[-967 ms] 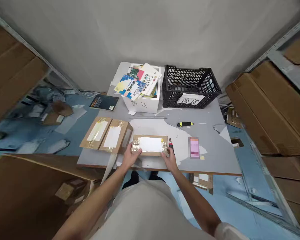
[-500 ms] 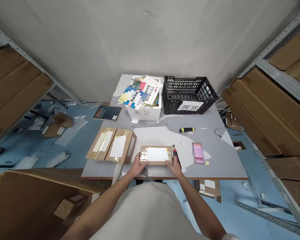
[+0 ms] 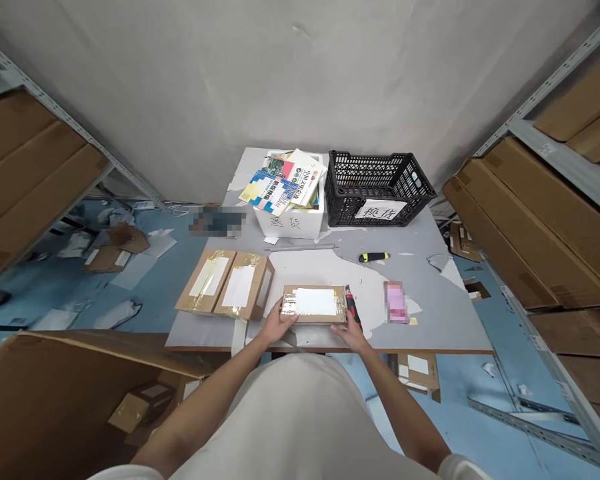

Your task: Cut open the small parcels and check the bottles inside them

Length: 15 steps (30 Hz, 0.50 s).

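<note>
At 8 o'clock from the taped parcel [image 3: 316,303], a big open carton [image 3: 40,387] contains a smaller box [image 3: 133,410]. The left hand [image 3: 276,325] and the right hand [image 3: 353,333] grip this parcel's ends near the table's [image 3: 445,317] front edge, fingers curled; its white label is not readable. At 9 o'clock lie two labelled boxes [image 3: 239,303]. At 12 o'clock, books [image 3: 275,190] overfill a white box [image 3: 305,229], handwriting ending "货". At 1 o'clock, the sign [image 3: 380,210] on a black crate [image 3: 340,210] reads "换货".
</note>
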Available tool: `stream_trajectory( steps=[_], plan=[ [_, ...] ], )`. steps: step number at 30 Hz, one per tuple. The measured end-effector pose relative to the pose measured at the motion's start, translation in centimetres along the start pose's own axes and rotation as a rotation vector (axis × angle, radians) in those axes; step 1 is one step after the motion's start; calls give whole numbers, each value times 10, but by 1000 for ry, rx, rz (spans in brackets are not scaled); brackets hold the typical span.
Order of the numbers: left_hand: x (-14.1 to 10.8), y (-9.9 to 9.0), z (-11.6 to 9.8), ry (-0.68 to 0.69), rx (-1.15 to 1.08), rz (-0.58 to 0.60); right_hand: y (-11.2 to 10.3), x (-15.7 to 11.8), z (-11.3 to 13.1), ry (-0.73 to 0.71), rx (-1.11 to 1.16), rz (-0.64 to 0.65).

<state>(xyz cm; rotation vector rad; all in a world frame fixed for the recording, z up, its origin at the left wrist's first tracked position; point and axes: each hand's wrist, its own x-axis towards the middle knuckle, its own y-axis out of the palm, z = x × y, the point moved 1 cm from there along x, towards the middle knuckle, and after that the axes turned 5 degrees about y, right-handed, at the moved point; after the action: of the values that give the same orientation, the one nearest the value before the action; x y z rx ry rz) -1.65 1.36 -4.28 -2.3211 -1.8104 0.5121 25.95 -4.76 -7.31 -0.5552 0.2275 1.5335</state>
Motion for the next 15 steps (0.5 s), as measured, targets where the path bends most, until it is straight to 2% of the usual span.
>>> stream_trajectory(
  steps=[5,15],
  plan=[
    [-3,-2,6,18,-7,47,-4,3,5,18,-68,5],
    [-9,-4,23,-50,-114,39,-9,6,11,41,-108,11]
  ],
)
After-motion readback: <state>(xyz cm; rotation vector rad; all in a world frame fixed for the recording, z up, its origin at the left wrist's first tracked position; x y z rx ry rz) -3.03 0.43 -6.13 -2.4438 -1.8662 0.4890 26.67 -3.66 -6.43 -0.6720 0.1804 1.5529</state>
